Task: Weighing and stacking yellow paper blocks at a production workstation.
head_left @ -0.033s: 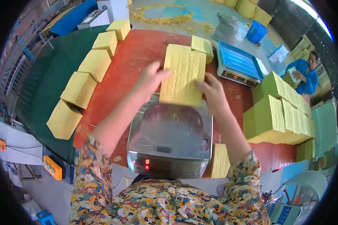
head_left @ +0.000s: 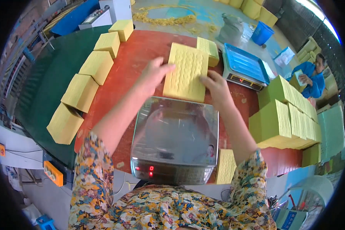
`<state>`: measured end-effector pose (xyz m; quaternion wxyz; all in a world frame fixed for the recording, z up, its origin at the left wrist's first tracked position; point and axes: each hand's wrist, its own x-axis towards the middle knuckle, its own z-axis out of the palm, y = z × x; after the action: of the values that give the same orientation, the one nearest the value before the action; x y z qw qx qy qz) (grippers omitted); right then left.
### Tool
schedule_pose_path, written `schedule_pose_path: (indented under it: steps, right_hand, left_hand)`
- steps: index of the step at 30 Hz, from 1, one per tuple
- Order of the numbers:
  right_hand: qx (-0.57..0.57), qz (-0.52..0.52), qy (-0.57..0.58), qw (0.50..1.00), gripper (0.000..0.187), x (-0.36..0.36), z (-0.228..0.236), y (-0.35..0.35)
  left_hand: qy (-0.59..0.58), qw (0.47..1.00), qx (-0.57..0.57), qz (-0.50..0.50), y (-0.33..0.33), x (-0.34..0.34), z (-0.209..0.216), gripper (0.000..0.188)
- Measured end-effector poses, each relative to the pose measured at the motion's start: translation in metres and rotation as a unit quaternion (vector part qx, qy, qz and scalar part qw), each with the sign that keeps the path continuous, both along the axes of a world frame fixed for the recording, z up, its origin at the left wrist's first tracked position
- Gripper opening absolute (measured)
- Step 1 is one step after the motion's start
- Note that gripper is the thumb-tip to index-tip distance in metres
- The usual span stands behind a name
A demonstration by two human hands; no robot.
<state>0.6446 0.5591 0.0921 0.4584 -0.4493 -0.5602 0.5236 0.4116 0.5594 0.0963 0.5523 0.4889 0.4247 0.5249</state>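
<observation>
Between my hands is a stack of yellow embossed paper (head_left: 186, 73), its dimpled top facing up, just past the far edge of a steel-topped weighing scale (head_left: 176, 134). My left hand (head_left: 155, 73) grips its left side, thumb over the top edge. On the right side, my right hand (head_left: 215, 86) holds it with the thumb on the embossed face. The scale's pan carries nothing and its red display is lit. Behind the held stack, to the right, sits a smaller yellow paper stack (head_left: 208, 50). Another yellow paper piece (head_left: 226, 166) lies right of the scale.
Several yellow paper blocks (head_left: 79, 92) line the left of the red table (head_left: 119, 76), beside a green belt (head_left: 38, 88). A second scale with a blue tray (head_left: 245, 61) stands at right, near piled yellow stacks (head_left: 283, 119). Beyond, a person in blue (head_left: 314, 82) holds a stack.
The held stack has moved slightly away from me, baring more of the scale's far edge. Both hands keep their hold.
</observation>
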Motion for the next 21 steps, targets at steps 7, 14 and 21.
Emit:
schedule_pose_path:
  steps: [7, 14, 21]
  right_hand:
    - [-0.064, -0.065, -0.01, 0.996, 0.037, -0.04, -0.04, 0.161]
    - [-0.073, -0.117, -0.018, 0.99, 0.034, -0.033, -0.071, 0.179]
    - [-0.042, -0.107, -0.052, 0.992, 0.033, -0.023, -0.085, 0.184]
  left_hand:
    - [-0.088, 0.984, -0.152, 0.027, 0.157, -0.03, -0.037, 0.022]
    - [-0.026, 0.982, -0.185, -0.021, 0.19, -0.029, -0.087, 0.016]
    - [0.026, 0.99, -0.137, 0.013, 0.182, -0.021, -0.092, 0.014]
